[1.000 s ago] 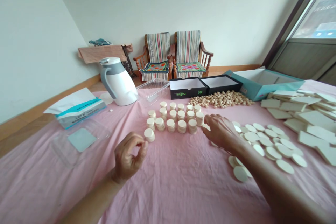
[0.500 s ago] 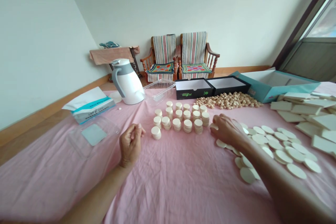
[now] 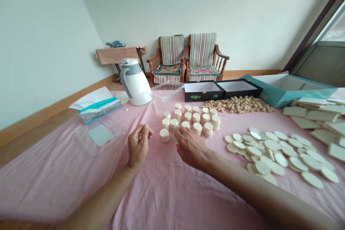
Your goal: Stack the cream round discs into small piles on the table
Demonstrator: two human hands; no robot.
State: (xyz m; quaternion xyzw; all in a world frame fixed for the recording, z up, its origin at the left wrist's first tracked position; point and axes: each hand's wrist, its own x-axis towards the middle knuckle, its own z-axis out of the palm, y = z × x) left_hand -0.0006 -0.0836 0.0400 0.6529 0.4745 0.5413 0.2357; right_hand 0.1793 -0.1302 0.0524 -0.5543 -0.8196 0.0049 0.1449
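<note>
My right hand is closed at the front of the rows of stacked round discs. A pale sliver of a disc shows at its fingertips; the rest is hidden by the hand. Just left of it stands a front stack of small pale discs. My left hand rests on the cloth left of that stack, fingers curled and thumb against them; whatever may be inside is hidden. Several more stacks stand upright behind. Loose flat discs lie spread out on the right.
Wooden beads lie in a heap before two black boxes. A teal box and square pale boards are at right. On the left are a white jug, a tissue pack and clear plastic trays.
My right hand has moved left from the edge of the loose discs to the front of the stacks. My left hand has stayed closed in nearly the same place. The view has shifted slightly.
</note>
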